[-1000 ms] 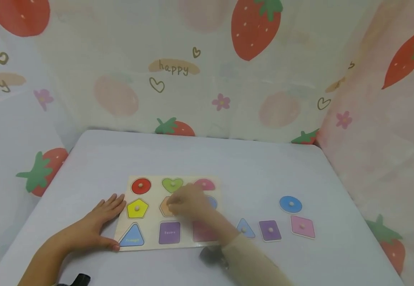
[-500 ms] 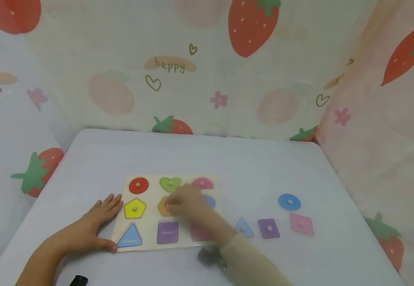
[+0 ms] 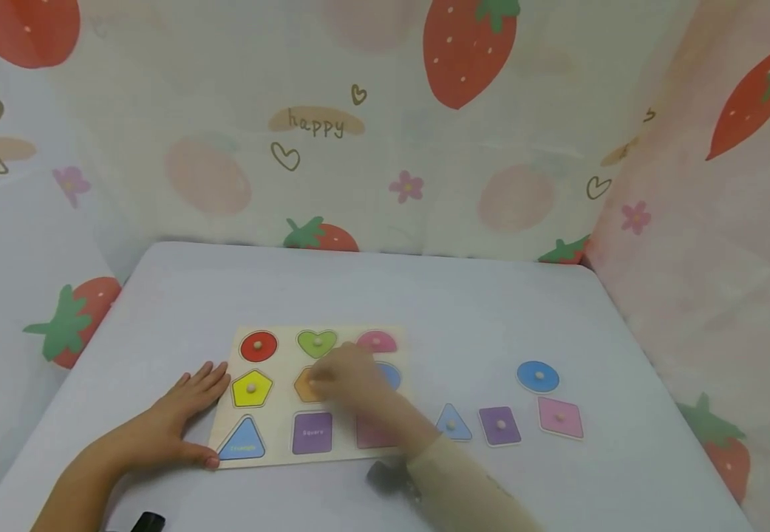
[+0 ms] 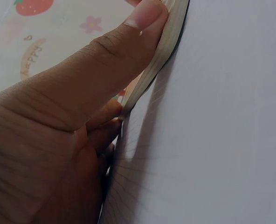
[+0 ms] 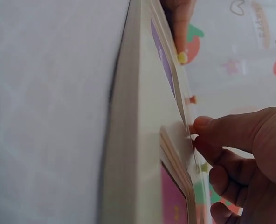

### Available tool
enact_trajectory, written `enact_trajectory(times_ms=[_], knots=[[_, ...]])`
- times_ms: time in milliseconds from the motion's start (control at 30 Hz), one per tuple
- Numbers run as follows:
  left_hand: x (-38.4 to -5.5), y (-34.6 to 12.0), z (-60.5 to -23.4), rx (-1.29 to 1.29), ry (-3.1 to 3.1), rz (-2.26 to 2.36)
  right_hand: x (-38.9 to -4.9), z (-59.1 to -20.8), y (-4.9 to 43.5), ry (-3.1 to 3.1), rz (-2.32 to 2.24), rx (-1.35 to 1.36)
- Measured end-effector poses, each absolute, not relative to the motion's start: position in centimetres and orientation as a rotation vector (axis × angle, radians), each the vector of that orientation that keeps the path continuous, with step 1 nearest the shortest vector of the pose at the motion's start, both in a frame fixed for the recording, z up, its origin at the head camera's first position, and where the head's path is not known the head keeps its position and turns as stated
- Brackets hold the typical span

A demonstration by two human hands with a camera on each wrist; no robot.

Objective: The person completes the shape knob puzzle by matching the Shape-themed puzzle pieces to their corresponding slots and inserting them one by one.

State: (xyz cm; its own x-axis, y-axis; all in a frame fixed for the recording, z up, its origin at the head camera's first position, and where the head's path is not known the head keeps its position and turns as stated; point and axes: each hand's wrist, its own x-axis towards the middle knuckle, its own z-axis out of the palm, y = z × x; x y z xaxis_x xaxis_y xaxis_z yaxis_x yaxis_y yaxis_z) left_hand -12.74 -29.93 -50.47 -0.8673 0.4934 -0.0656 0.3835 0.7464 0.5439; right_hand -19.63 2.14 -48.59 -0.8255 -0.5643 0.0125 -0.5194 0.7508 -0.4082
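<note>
A pale wooden shape-puzzle board (image 3: 278,443) lies on the table. My right hand (image 3: 352,377) is over its middle, thumb and index finger pinching the knob of the orange hexagon piece (image 3: 302,385), which sits at its place in the board. In the right wrist view, thumb and index fingertips (image 5: 203,122) meet at a small knob close over the board. My left hand (image 3: 182,417) rests along the board's left edge with fingers straight; its thumb (image 4: 145,16) touches the edge in the left wrist view. The blue piece right of the hexagon is partly hidden by my right hand.
Red circle (image 3: 259,345), green heart (image 3: 317,342), pink half-circle (image 3: 377,340) and yellow pentagon (image 3: 251,388) sit in the board. Triangle, square and pink recesses line the front row. Right lie a blue triangle (image 3: 454,426), purple square (image 3: 500,426), pink quadrilateral (image 3: 561,418) and blue oval (image 3: 539,376).
The head view has shifted slightly. Both hands keep almost the same place on the board, the right one still at the hexagon.
</note>
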Motion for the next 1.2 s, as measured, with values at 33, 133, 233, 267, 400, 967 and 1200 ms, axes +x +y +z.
enact_trajectory(times_ms=[33, 133, 233, 267, 400, 967, 1200], knots=[[-12.7, -29.9, -50.5, 0.693, 2.742, 0.782, -19.6, -48.5, 2.1, 2.839, -0.596, -0.874], [-12.7, -29.9, -50.5, 0.678, 2.738, 0.775, -19.4, -48.4, 2.0, 2.833, -0.588, -0.851], [-12.6, -29.8, -50.5, 0.655, 2.729, 0.776, -19.3, -48.3, 2.0, 2.835, -0.559, -0.862], [-12.7, -29.7, -50.4, 0.648, 2.726, 0.776, -19.3, -48.3, 2.0, 2.837, -0.546, -0.867], [-12.7, -29.6, -50.3, 0.632, 2.721, 0.787, -19.3, -48.2, 2.3, 2.835, -0.495, -0.885], [-12.6, -29.8, -50.6, 0.661, 2.734, 0.766, -17.9, -45.1, 7.2, 2.993, -0.49, -1.043], [-12.6, -29.9, -50.7, 0.66, 2.731, 0.774, -16.1, -42.8, 11.5, 3.073, -0.515, -1.077]])
